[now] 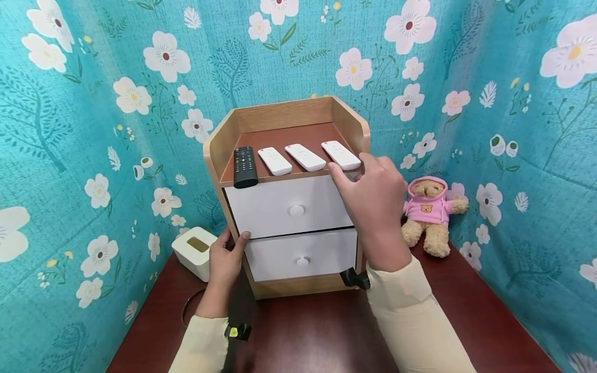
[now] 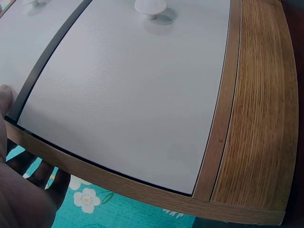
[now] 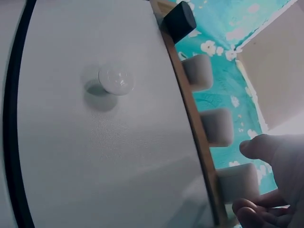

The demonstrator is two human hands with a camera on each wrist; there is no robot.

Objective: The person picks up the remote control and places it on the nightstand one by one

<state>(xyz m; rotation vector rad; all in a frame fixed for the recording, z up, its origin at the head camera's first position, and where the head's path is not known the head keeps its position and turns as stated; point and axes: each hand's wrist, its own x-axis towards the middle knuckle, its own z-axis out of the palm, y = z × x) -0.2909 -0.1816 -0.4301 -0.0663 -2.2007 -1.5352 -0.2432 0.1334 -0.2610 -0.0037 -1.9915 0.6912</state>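
A small wood-grain cabinet (image 1: 305, 286) with two white drawers stands in the middle of the head view. My left hand (image 1: 226, 257) grips its left side, thumb on the front edge and the other fingers behind the side panel. On its brown top lie a black remote control (image 1: 244, 167) and three white remotes in a row. My right hand (image 1: 375, 197) is at the rightmost white remote (image 1: 342, 155), thumb and forefinger spread around its near end. In the right wrist view, the thumb stands apart from this remote (image 3: 237, 183) while other fingertips are right at its edge.
Left of the cabinet stands a white box (image 1: 196, 254) with an opening on top. A teddy bear (image 1: 428, 215) in a pink hoodie sits to the right. Everything stands on a dark red table (image 1: 308, 331), with flowered blue cloth (image 1: 289, 62) hanging around it.
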